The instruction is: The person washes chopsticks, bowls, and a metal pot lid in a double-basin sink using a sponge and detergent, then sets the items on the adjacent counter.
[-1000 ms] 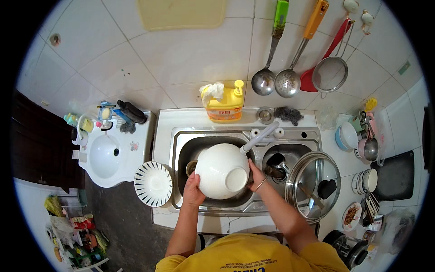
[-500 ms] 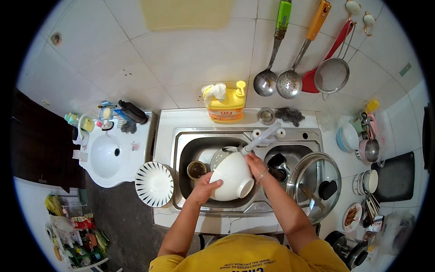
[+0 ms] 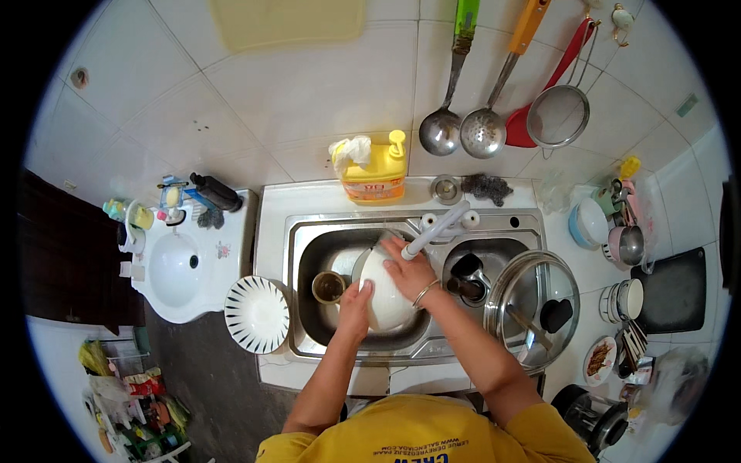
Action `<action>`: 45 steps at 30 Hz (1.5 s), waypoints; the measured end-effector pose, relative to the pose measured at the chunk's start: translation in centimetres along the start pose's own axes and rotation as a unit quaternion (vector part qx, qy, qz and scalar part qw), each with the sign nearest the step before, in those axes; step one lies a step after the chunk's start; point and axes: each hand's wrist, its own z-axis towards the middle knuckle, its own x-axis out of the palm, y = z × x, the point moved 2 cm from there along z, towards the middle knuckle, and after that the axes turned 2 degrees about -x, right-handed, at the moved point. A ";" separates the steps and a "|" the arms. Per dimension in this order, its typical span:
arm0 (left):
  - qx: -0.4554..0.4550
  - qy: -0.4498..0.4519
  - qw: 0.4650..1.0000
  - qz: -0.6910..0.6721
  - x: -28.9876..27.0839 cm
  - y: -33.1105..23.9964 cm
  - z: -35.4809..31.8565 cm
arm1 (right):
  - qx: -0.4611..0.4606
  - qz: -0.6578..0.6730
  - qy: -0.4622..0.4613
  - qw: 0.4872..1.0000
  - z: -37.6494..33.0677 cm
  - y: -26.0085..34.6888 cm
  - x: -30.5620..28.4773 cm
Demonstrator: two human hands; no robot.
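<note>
A large white bowl (image 3: 386,302) is tilted on its side over the left sink basin (image 3: 311,258), under the faucet (image 3: 436,230). My left hand (image 3: 355,309) grips its left edge, thumb on the outer wall. My right hand (image 3: 409,274) rests across the bowl's upper right side, fingers extended towards the far rim; the fingertips are partly hidden near the spout. Part of a plate shows behind the bowl. A brown cup (image 3: 329,287) stands in the basin, left of my left hand.
A striped dish (image 3: 257,314) sits left of the sink. Glass lids (image 3: 556,339) lean over the right basin, which holds a dark-handled item (image 3: 467,279). Behind stand a yellow detergent jug (image 3: 374,174) and a steel scourer (image 3: 486,189). Ladles (image 3: 441,133) hang on the wall.
The bowl has turned so its foot no longer shows. My right hand has moved up and left from its right edge onto its outer side. The whole view has shifted slightly.
</note>
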 end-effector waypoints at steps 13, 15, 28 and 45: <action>-0.094 -0.137 0.930 -0.327 -1.9 0.6 2.2 | -0.042 0.008 -0.080 0.996 -9.9 1.3 2.8; -0.087 -0.123 0.936 -0.318 -2.3 1.2 2.9 | -0.074 -0.005 -0.063 0.995 -7.7 3.1 2.2; -0.033 -0.092 0.928 -0.359 -1.5 -1.5 0.2 | 0.122 0.281 -0.195 0.932 -8.8 0.8 3.6; -0.087 0.140 0.978 -0.126 -5.1 -1.0 -4.7 | 0.322 0.668 0.015 0.671 -5.9 -6.7 4.2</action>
